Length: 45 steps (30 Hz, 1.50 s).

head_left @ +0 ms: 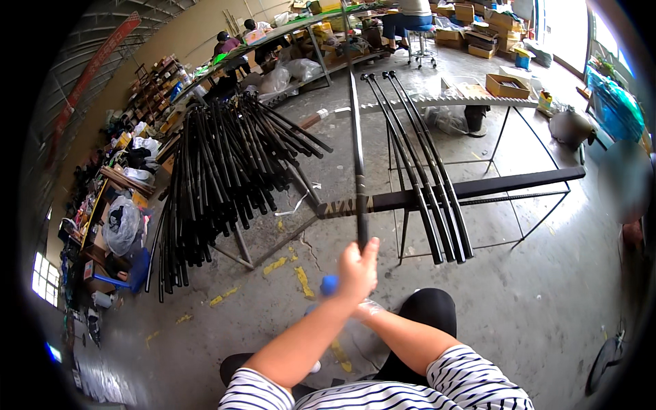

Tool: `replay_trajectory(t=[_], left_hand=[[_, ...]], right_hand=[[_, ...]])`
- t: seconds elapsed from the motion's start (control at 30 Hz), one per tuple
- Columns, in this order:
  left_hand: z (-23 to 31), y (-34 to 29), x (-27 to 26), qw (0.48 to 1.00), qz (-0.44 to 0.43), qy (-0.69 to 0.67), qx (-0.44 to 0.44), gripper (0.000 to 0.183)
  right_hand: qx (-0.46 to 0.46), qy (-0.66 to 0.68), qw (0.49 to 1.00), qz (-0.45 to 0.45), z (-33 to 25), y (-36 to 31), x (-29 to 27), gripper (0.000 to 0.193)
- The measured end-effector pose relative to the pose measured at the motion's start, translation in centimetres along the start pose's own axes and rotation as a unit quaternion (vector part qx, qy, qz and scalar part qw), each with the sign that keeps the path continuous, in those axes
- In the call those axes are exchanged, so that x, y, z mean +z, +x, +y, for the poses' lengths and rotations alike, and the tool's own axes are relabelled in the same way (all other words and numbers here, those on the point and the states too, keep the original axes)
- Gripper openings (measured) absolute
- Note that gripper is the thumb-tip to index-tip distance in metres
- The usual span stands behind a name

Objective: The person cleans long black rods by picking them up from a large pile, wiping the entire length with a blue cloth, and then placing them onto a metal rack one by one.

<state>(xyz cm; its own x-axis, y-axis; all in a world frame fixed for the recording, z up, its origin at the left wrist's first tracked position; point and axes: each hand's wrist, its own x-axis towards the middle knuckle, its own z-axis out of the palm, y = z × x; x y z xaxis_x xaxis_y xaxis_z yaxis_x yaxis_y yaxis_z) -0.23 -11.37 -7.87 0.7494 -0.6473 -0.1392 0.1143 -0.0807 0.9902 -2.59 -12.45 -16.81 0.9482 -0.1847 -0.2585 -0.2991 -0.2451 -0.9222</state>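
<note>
My left hand is wrapped round the lower end of a long black rod, thumb pointing up along it. The rod stands nearly upright in view, passing in front of the wrapped end of a dark padded bar. Lower down, my right hand passes behind my left forearm; only its wrist shows, so its fingers are hidden. A blurred blue thing shows beside my left wrist; what it is I cannot make out. Several similar black rods lean side by side across the padded bar and a notched rail.
A big pile of black rods lies on a metal stand to the left. Thin metal legs hold up the padded bar. An open cardboard box sits behind the rail. People work at a long table farther back.
</note>
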Motion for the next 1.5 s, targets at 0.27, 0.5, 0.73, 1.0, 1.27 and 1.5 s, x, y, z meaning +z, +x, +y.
replay_trajectory(t=[0.27, 0.5, 0.73, 1.0, 1.27, 1.5], left_hand=[[-3.6, 3.7, 8.6, 0.991, -0.034, -0.055, -0.120, 0.032], [-6.0, 4.3, 10.2, 0.990, -0.018, -0.061, -0.127, 0.037], [-3.7, 5.7, 2.0, 0.966, -0.012, 0.201, 0.162, 0.036], [9.0, 19.0, -21.9, 0.651, 0.334, 0.654, 0.191, 0.025], [8.5, 27.8, -25.7, 0.667, 0.333, 0.664, -0.059, 0.028], [9.6, 29.6, -27.4, 0.808, 0.343, 0.465, -0.116, 0.034]], right_hand=[[0.041, -0.079, 0.994, 0.057, 1.7, 2.1, 2.5, 0.043], [0.166, 0.050, 0.980, -0.096, 1.2, 3.2, 2.9, 0.039], [0.079, 0.026, 0.995, -0.058, -0.6, 2.9, 2.1, 0.040], [0.058, 0.110, 0.992, -0.030, -2.4, 2.7, 1.3, 0.026], [0.008, 0.078, 0.997, 0.013, 1.0, 4.7, 3.4, 0.020], [0.056, 0.122, 0.991, 0.007, -0.6, 4.2, 3.3, 0.021]])
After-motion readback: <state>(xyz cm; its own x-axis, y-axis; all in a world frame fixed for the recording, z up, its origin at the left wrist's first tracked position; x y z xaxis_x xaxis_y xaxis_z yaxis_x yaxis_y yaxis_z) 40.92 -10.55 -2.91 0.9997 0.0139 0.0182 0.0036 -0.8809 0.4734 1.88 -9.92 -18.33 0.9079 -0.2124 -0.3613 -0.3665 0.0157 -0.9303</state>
